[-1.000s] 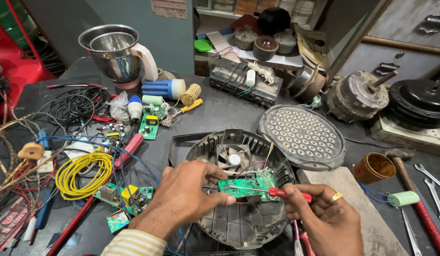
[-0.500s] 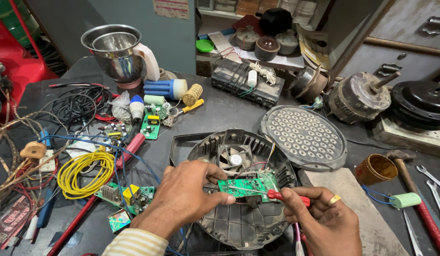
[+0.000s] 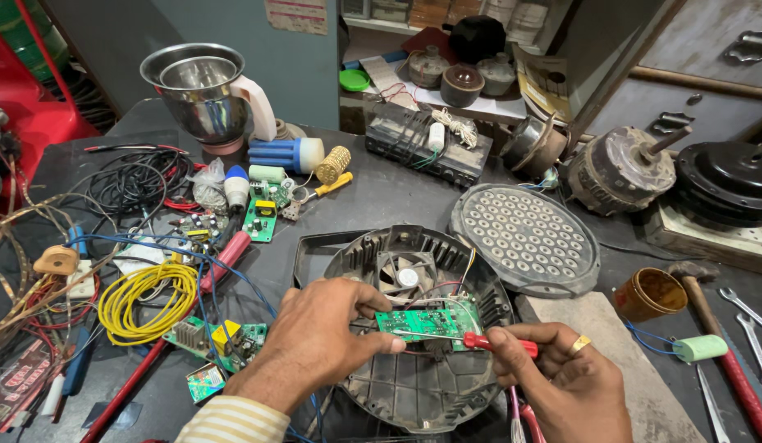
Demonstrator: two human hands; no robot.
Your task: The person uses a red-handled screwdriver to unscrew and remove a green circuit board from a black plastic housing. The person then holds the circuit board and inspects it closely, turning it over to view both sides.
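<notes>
My left hand (image 3: 319,340) pinches the left edge of a small green circuit board (image 3: 427,321) and holds it over a round dark finned housing (image 3: 414,377) with a small fan (image 3: 404,274) in it. My right hand (image 3: 561,381) grips a red-handled screwdriver (image 3: 489,341), whose thin shaft lies across the board's lower edge. Thin red and white wires run from the board into the housing. A ring shows on a finger of the right hand.
A round perforated grille (image 3: 524,238) lies right of the housing. A yellow wire coil (image 3: 143,295), loose circuit boards (image 3: 221,338) and tangled cables crowd the left. A steel mixer jar (image 3: 202,90) stands at the back. A brown cup (image 3: 650,294), hammer (image 3: 709,328), wrenches and motors (image 3: 623,168) sit on the right.
Both hands stay over the housing with the board and screwdriver; only tiny shifts of the fingers and of the camera show.
</notes>
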